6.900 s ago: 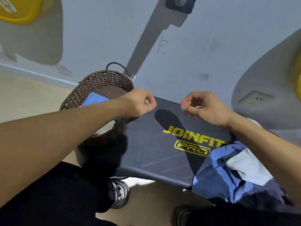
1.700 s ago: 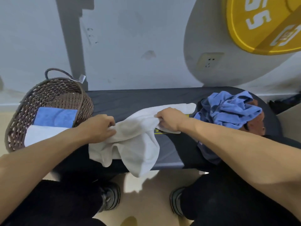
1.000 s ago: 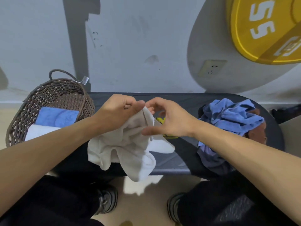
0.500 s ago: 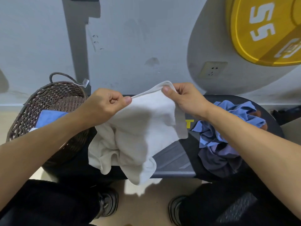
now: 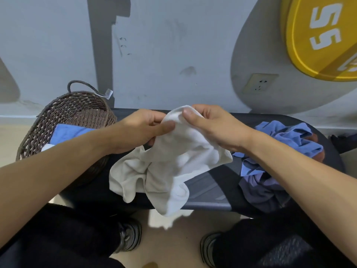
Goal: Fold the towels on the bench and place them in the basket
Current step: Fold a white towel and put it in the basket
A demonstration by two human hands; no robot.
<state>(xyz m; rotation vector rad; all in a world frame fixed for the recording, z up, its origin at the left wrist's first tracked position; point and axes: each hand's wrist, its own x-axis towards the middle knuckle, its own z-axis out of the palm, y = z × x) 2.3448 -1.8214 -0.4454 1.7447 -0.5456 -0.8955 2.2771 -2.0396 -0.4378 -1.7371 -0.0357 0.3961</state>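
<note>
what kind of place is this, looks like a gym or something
Most likely a gym or fitness room. A yellow weight plate marked 55 sits against the wall, and the person is folding a white towel over a padded black workout bench, with a wicker basket beside it.

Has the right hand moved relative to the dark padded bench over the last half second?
Yes. The right hand has come left along the dark padded bench, closing on the left hand; both pinch the white towel.
</note>
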